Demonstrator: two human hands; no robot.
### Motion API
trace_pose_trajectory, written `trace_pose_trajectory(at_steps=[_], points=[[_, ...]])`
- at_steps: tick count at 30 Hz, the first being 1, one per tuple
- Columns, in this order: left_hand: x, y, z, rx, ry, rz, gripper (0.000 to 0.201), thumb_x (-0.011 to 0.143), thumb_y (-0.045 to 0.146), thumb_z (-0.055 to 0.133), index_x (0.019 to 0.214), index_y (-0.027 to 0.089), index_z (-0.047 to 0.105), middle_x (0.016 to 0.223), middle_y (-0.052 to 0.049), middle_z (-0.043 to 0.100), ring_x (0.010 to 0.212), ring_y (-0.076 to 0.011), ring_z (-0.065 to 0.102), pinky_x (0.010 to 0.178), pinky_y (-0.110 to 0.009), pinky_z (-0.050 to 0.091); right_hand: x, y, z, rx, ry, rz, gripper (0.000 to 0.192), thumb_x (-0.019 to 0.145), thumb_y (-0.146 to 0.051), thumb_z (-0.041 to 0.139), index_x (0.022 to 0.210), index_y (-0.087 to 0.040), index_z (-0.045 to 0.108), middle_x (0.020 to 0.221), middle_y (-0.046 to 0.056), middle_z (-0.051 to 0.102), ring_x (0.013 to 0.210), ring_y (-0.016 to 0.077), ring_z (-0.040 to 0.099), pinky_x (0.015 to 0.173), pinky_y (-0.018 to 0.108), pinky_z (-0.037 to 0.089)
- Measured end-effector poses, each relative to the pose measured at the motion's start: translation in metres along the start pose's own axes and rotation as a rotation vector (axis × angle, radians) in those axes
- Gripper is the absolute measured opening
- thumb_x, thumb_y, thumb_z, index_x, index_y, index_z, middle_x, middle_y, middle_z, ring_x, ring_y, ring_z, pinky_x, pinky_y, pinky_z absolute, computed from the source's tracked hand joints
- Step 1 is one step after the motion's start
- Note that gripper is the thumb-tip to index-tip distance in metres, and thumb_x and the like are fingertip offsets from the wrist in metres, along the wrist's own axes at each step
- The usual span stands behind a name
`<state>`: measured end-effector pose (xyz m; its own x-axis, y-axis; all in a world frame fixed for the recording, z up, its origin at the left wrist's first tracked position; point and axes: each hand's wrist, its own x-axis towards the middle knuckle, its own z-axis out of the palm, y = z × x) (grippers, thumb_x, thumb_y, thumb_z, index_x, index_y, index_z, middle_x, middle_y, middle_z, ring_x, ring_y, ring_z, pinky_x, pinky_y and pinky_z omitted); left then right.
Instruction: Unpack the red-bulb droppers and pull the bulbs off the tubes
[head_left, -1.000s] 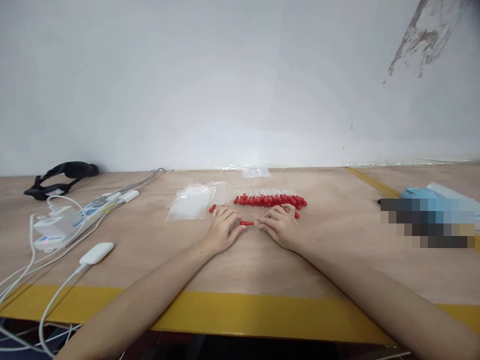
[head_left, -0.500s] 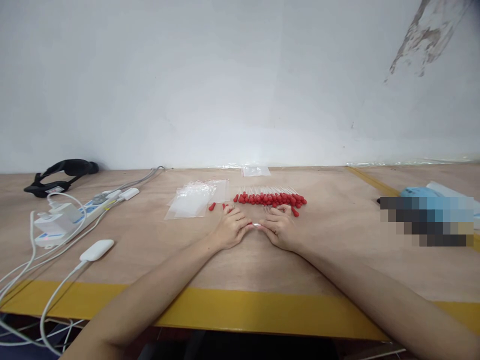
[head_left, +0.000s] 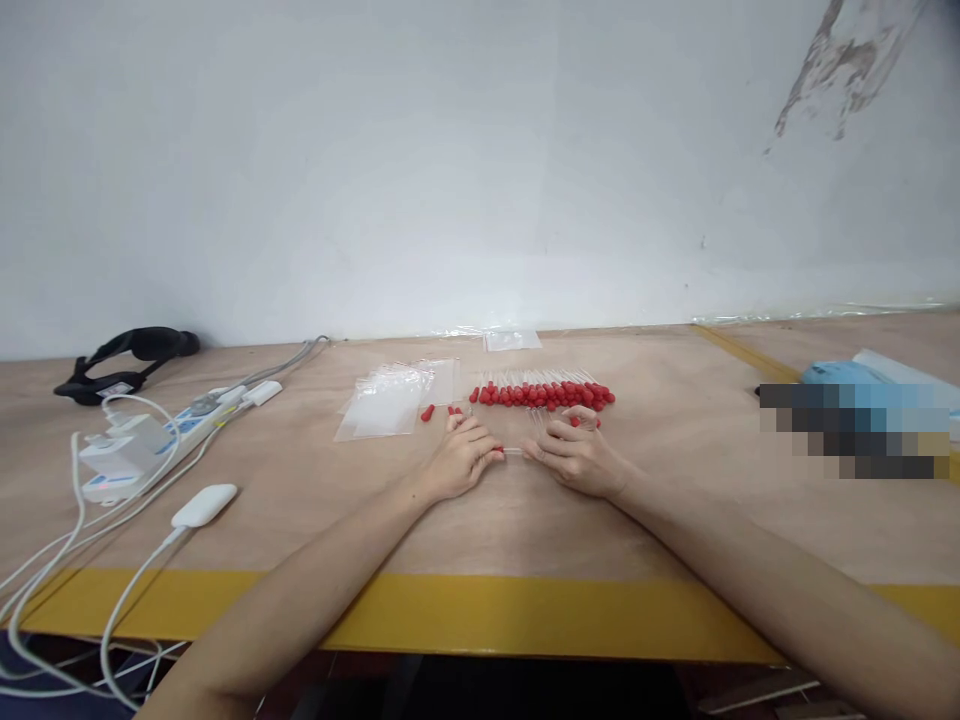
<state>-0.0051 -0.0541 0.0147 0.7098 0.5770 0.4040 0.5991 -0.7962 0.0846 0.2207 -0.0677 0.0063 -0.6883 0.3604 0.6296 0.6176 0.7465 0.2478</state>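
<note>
1. Left hand point(head_left: 459, 458) and right hand point(head_left: 577, 457) rest on the bench point(head_left: 480, 520), fingertips facing; between them lies one dropper point(head_left: 513, 451), a thin clear tube.
2. The grip of each hand is pinched on an end of the dropper. The red bulb end is largely hidden inside the left fingers, so only the clear stem shows; holding both ends probably keeps the slender piece steady and level just above the surface.
3. Just beyond the hands, a row of red-bulbed droppers point(head_left: 544, 394) lies side by side, bulbs toward the person, within easy reach.
4. Loose red bulbs point(head_left: 427, 412) lie beside the left hand; a stack of clear plastic bags point(head_left: 386, 402) sits to their left.
5. Far left: a power strip point(head_left: 142, 445) with white cables, a white adapter point(head_left: 204, 505) and a black strap point(head_left: 127, 357).
6. The bench is pale plywood with a yellow front edge, set against a plain white wall point(head_left: 450, 160), scuffed at upper right.
</note>
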Motion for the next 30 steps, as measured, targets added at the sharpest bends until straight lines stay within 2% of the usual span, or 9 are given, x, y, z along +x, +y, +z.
trace_pose_trajectory(at_steps=[2,5,7,10,14,19,23,25,30], points=[[-0.004,-0.007,-0.001,-0.026,0.029,-0.030,0.031,0.090,0.035,0.033,0.082,0.020,0.059,0.076,-0.004,0.058,0.081,-0.0180,0.049,0.081,-0.035,0.033,-0.004,0.003,0.000,0.016,0.014,0.027,0.030,0.089,-0.017,0.034,0.095,-0.029,0.062,0.064,-0.003,0.058,0.070,0.0113,0.046,0.083,0.035,0.021],[-0.010,-0.025,-0.009,-0.121,0.157,-0.116,0.030,0.089,0.035,0.035,0.086,0.020,0.060,0.082,-0.006,0.058,0.082,-0.0175,0.051,0.077,-0.032,0.039,-0.010,0.010,0.001,0.003,0.104,0.183,0.023,0.087,-0.024,0.042,0.095,-0.026,0.063,0.064,-0.001,0.059,0.070,0.0127,0.046,0.081,0.035,0.023],[-0.012,-0.038,-0.015,-0.154,0.278,-0.215,0.026,0.088,0.034,0.037,0.091,0.021,0.060,0.088,-0.005,0.057,0.084,-0.0167,0.053,0.078,-0.030,0.042,-0.010,0.013,0.004,-0.007,0.148,0.328,0.022,0.085,-0.028,0.045,0.093,-0.024,0.065,0.065,0.000,0.059,0.068,0.0129,0.046,0.079,0.035,0.023],[-0.013,-0.058,-0.024,-0.077,0.440,-0.426,0.025,0.086,0.028,0.039,0.098,0.021,0.060,0.096,-0.006,0.051,0.089,-0.0173,0.052,0.080,-0.030,0.044,-0.003,0.013,0.008,0.031,0.136,0.498,0.025,0.085,-0.027,0.042,0.094,-0.022,0.065,0.069,0.002,0.059,0.069,0.0131,0.048,0.076,0.034,0.023],[-0.014,-0.075,-0.026,0.009,0.478,-0.627,0.028,0.082,0.020,0.040,0.103,0.017,0.058,0.092,-0.008,0.047,0.092,-0.0192,0.051,0.082,-0.032,0.044,0.010,0.010,0.010,0.098,0.077,0.620,0.024,0.081,-0.020,0.041,0.093,-0.019,0.062,0.076,0.004,0.062,0.075,0.0155,0.050,0.072,0.032,0.022],[-0.009,-0.075,-0.015,0.020,0.452,-0.582,0.020,0.079,0.023,0.047,0.097,0.019,0.054,0.088,-0.004,0.051,0.072,-0.0148,0.053,0.068,-0.028,0.046,0.020,0.006,0.015,0.067,-0.030,0.569,0.016,0.078,-0.018,0.042,0.080,-0.017,0.059,0.075,0.004,0.063,0.074,0.0166,0.051,0.073,0.033,0.021],[-0.007,-0.076,-0.005,0.097,0.353,-0.492,0.006,0.076,0.024,0.051,0.079,0.019,0.054,0.078,-0.003,0.053,0.076,-0.0176,0.051,0.070,-0.029,0.044,0.024,0.002,0.026,-0.028,-0.067,0.520,0.018,0.078,-0.015,0.042,0.076,-0.016,0.060,0.072,0.006,0.062,0.075,0.0173,0.050,0.075,0.035,0.020],[-0.009,-0.077,-0.003,0.120,0.307,-0.475,0.009,0.076,0.028,0.052,0.074,0.019,0.055,0.075,-0.004,0.053,0.078,-0.0189,0.050,0.072,-0.030,0.043,0.024,0.000,0.030,-0.046,-0.087,0.489,0.019,0.078,-0.015,0.041,0.074,-0.016,0.060,0.071,0.006,0.060,0.075,0.0171,0.049,0.075,0.035,0.020],[-0.011,-0.068,-0.007,0.166,0.346,-0.468,0.019,0.079,0.035,0.050,0.078,0.020,0.061,0.081,-0.005,0.052,0.084,-0.0202,0.048,0.079,-0.032,0.041,0.024,-0.006,0.028,-0.007,-0.126,0.467,0.023,0.081,-0.027,0.044,0.067,-0.016,0.059,0.073,0.005,0.057,0.075,0.0159,0.047,0.076,0.035,0.021]])
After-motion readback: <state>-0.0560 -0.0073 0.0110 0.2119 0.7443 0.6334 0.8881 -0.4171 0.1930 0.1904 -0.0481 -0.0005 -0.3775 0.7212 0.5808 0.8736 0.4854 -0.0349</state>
